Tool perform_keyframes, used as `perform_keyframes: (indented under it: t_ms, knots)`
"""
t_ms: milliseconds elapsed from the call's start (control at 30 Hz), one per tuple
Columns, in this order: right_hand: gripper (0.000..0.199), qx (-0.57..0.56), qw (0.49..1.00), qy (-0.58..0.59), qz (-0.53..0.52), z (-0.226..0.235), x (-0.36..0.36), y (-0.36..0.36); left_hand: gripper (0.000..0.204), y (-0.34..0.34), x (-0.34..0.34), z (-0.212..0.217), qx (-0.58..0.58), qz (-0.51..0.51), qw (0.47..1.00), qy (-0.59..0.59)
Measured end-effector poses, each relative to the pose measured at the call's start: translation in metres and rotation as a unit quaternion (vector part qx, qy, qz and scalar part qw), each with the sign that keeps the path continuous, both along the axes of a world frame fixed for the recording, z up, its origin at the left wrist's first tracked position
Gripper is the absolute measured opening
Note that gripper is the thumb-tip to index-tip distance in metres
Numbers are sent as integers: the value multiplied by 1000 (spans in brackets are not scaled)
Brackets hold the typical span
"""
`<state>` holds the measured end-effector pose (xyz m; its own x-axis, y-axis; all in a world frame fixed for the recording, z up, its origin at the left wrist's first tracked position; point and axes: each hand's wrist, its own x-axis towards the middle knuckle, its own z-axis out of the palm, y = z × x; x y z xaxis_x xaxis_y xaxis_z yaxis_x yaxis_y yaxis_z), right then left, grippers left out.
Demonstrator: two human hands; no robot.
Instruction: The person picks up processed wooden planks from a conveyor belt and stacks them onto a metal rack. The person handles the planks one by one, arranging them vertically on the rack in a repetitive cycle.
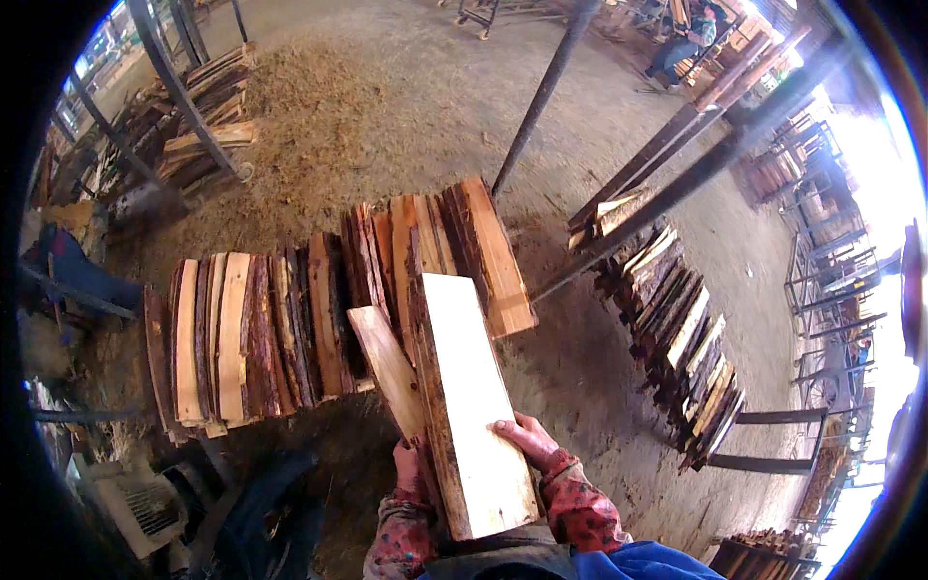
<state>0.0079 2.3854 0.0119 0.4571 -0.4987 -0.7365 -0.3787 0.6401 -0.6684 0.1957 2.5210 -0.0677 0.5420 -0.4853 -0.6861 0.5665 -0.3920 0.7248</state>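
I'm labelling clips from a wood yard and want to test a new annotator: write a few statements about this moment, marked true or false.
1. The right hand touches a broad pale board. True.
2. The person's arms are covered in plain green cloth. False: the sleeves are red with dark spots.
3. A narrower board slants out to the left of the broad one. True.
4. Only one hand is at the wood. False: the left hand is against its left side too.
5. Another person is in the background at the upper right. True.
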Motion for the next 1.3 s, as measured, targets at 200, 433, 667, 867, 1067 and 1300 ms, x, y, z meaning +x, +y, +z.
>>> perform_keyframes:
  t_ms: [200, 433, 667, 867, 1067, 1300]
  knots:
    - [61, -37, 998, -28, 40, -18, 20, -145, 30, -120, 15, -48, -32, -11, 998, -50]
    - [67, -478, 862, 104, 134, -55, 4, -287, 38, -331, 19, -36, 55, -41, 995, -71]
    - [85, -506, 764, 266, 300, -144, 13, -252, 38, -383, 9, -124, 109, -26, 977, -180]
    - [85, -477, 779, 261, 311, -139, 20, -255, 34, -365, 34, -129, 166, -105, 962, -189]
    - [83, -496, 785, 249, 276, -140, 20, -253, 30, -344, 53, -135, 42, -64, 990, -117]
    - [80, -514, 787, 220, 259, -144, 12, -251, 37, -378, 51, -122, -25, -96, 990, -103]
